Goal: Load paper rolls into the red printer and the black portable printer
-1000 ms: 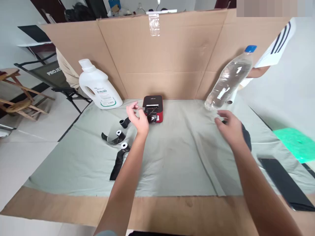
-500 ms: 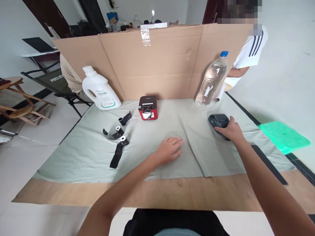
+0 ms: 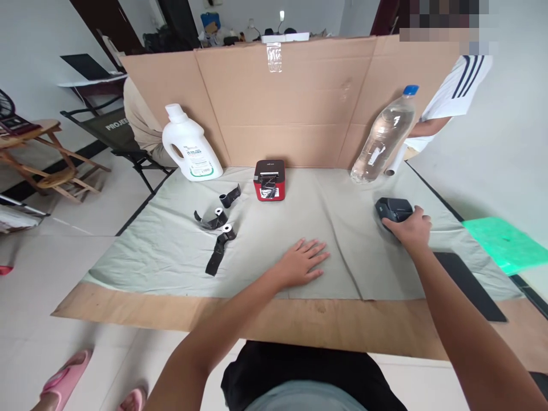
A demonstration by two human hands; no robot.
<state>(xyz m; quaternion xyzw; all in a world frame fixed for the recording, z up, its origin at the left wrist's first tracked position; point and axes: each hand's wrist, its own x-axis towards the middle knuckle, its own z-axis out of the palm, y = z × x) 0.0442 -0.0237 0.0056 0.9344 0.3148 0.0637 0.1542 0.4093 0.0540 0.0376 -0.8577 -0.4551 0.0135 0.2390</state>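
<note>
My left hand [image 3: 303, 262] lies flat on the grey-green cloth [image 3: 299, 222], fingers spread, holding nothing. At the right, my right hand [image 3: 411, 229] grips a small black boxy device [image 3: 394, 210] resting on the cloth; my thumb is on its near side and part of it is hidden by the hand. Towards the back middle stands a red and black printer [image 3: 269, 180] with a dark shiny strip at its front. Left of it lie several partly unrolled black rolls [image 3: 220, 217], their ends trailing over the cloth.
A cardboard screen [image 3: 282, 103] stands along the back. A white jug [image 3: 192, 145] and a large clear bottle [image 3: 383, 140] lean against it. A flat black panel [image 3: 468, 285] lies at right, near a green stool [image 3: 509, 242]. People sit behind the screen; pink slippers [image 3: 68, 377] show at lower left.
The view has shifted, so the table things appear farther left or right than before. My left fingers have spread flat from a looser curl. My right hand stays on the black device.
</note>
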